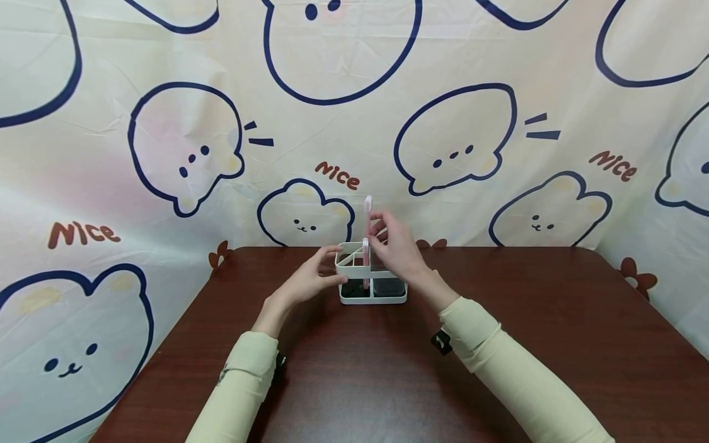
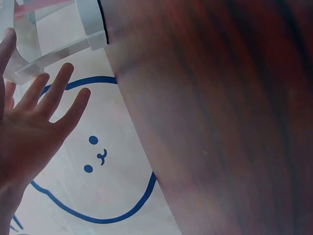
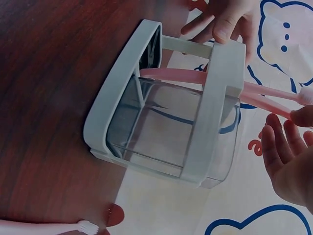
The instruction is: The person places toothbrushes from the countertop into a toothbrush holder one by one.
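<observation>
A white two-tier toothbrush holder point(image 1: 382, 301) stands on the table, a clear cup point(image 3: 156, 132) inside its frame. My left hand point(image 1: 306, 280) grips the holder's upper left side, thumb at the front and index finger toward the back; its other fingers point(image 2: 57, 88) spread out straight. My right hand point(image 1: 396, 249) is above the holder, pinching a pink toothbrush point(image 1: 368, 206) that points upward. In front of it, another pink toothbrush point(image 1: 365, 246) stands in a slot, its handle point(image 3: 176, 75) reaching down inside the frame.
A further pink toothbrush point(image 3: 44, 228) lies on the dark wood table point(image 1: 354, 369) in the right wrist view. Behind the table's far edge hangs a patterned cloth point(image 1: 460, 49). A thin pale strip point(image 1: 350, 255) slants across the holder's top left section.
</observation>
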`<state>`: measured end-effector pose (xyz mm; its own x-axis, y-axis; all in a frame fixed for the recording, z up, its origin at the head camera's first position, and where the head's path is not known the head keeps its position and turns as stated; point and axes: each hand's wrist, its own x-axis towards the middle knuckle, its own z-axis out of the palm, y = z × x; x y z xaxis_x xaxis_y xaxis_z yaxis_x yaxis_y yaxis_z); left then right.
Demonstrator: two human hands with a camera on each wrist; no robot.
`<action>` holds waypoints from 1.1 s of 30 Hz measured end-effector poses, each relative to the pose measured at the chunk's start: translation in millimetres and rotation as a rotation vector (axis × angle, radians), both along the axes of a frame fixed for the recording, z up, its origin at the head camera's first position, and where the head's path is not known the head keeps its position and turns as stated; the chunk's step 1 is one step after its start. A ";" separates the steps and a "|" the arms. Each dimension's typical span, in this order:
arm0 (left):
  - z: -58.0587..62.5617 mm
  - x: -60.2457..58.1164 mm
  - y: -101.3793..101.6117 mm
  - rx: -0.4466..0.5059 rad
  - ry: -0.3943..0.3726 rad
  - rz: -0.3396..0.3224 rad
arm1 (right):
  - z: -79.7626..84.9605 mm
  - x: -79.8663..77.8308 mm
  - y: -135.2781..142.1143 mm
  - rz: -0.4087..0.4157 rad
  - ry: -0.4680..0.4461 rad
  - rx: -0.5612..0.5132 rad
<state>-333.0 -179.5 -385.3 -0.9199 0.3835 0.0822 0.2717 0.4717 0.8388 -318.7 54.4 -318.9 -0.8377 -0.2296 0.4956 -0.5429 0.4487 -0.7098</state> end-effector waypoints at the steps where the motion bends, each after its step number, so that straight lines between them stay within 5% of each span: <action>1: 0.1 0.0 0.0 -0.001 -0.002 -0.002 | -0.8 0.0 0.2 0.001 -0.014 0.006; 14: 15.2 8.9 3.0 -0.007 -0.060 -0.011 | -12.1 -1.2 0.9 0.003 -0.120 0.084; 22: 5.1 2.7 1.1 0.005 -0.022 -0.009 | -15.2 -1.0 2.1 -0.027 -0.125 0.132; 33: 0.4 0.6 1.5 -0.008 0.012 0.004 | -18.3 -0.1 6.4 0.085 -0.081 0.193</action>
